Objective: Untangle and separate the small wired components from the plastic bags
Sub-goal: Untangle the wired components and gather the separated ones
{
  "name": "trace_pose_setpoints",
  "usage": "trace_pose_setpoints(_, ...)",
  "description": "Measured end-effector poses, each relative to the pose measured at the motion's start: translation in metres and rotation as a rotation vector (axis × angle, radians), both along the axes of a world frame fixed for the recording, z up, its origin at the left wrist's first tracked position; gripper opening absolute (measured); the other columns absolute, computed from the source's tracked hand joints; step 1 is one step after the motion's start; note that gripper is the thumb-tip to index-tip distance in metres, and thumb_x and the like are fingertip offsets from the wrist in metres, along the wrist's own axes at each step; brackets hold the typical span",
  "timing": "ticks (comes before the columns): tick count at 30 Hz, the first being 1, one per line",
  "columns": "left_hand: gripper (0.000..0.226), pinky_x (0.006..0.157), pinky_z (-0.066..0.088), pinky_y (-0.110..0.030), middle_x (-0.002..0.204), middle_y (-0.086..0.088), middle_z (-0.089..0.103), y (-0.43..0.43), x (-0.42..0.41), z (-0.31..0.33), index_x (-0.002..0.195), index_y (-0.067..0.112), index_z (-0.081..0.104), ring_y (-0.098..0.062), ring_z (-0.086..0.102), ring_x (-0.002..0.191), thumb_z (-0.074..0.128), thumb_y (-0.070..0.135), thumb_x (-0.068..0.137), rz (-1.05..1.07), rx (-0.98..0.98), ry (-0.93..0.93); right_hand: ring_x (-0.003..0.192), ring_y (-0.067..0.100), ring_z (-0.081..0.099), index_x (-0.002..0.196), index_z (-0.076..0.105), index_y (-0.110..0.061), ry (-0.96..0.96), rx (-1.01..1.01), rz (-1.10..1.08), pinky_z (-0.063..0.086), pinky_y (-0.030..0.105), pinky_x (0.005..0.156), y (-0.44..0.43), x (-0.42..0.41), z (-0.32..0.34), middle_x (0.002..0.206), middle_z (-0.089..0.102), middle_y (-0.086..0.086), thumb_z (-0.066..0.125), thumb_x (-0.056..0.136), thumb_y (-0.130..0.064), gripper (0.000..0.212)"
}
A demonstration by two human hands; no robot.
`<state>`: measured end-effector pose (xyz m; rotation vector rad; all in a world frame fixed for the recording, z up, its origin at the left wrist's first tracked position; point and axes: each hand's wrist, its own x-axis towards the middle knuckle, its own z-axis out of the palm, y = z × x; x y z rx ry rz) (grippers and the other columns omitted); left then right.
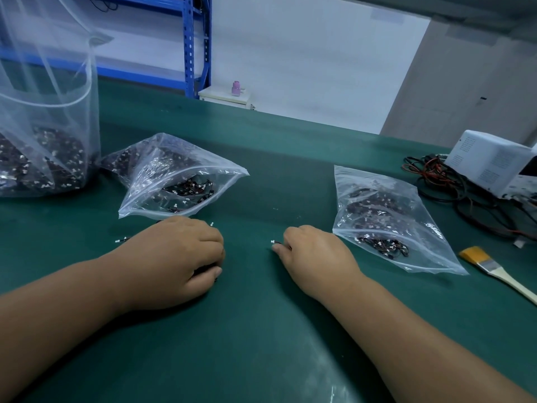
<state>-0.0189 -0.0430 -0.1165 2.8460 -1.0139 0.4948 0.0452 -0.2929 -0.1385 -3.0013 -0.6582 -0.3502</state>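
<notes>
Two clear zip bags of small black-and-red wired components with white connectors lie on the green mat: one (180, 181) beyond my left hand, one (383, 219) to the right of my right hand. My left hand (177, 257) rests on the mat with its fingers curled over a small bunch of wired components, mostly hidden; white connectors (119, 241) stick out beside it. My right hand (313, 254) pinches a single wired component (274, 242), its white connector poking out to the left.
A large clear bag (43, 135) full of the same components stands at the far left. At the right edge sit a white instrument box (494, 161), a tangle of black and red cables (453, 193) and a yellow-bristled brush (494, 269). Blue shelving (191, 45) stands behind the table.
</notes>
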Motion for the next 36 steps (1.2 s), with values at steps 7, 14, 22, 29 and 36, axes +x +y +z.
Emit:
trace_pose_setpoints(7,0.030,0.079,0.051,-0.036,0.094,0.017,0.062,0.000,0.000,-0.001,0.091,0.032,0.066,-0.011,0.060,0.085,0.047,0.056,0.090,0.035,-0.023,-0.024,0.062,0.029,0.041,0.065,0.023,-0.019,-0.042,-0.056,-0.036,0.028,0.036,0.056,-0.017,-0.018,0.009,0.062,0.033,-0.002,0.042,0.096,-0.027,0.038)
trace_pose_setpoints(14,0.039,0.083,0.051,-0.035,0.100,0.021,0.061,-0.001,0.003,-0.004,0.098,0.035,0.066,-0.008,0.061,0.093,0.043,0.065,0.087,0.105,-0.039,-0.042,0.051,0.015,0.037,0.057,0.040,-0.012,0.121,0.403,-0.238,0.031,0.032,0.048,-0.089,-0.036,0.042,0.051,0.042,-0.002,0.059,0.085,-0.019,0.034)
trace_pose_setpoints(22,0.046,0.087,0.047,-0.033,0.103,0.023,0.060,-0.003,0.001,-0.002,0.099,0.038,0.065,-0.006,0.058,0.099,0.035,0.070,0.086,0.184,-0.008,0.003,0.072,0.027,0.050,0.075,0.053,-0.009,0.355,0.113,-0.582,0.039,0.028,0.063,-0.130,0.009,0.061,0.079,0.054,0.010,0.046,0.098,-0.021,0.026)
trace_pose_setpoints(29,0.052,0.092,0.046,-0.034,0.107,0.023,0.059,-0.001,0.003,-0.003,0.104,0.038,0.065,-0.005,0.055,0.103,0.031,0.073,0.086,0.206,-0.006,0.056,0.058,0.020,0.043,0.063,0.041,-0.017,-0.120,0.201,-0.448,0.023,0.028,0.049,-0.117,0.037,0.052,0.064,0.047,0.002,0.048,0.096,-0.022,0.034)
trace_pose_setpoints(36,0.051,0.092,0.049,-0.035,0.109,0.018,0.062,-0.001,0.003,-0.004,0.106,0.033,0.067,-0.009,0.057,0.106,0.037,0.069,0.087,0.186,-0.021,-0.008,0.099,0.033,0.058,0.093,0.071,-0.009,-0.236,-0.010,-0.202,0.047,0.042,0.089,-0.112,0.046,0.036,0.096,0.067,0.009,0.059,0.095,-0.038,0.032)
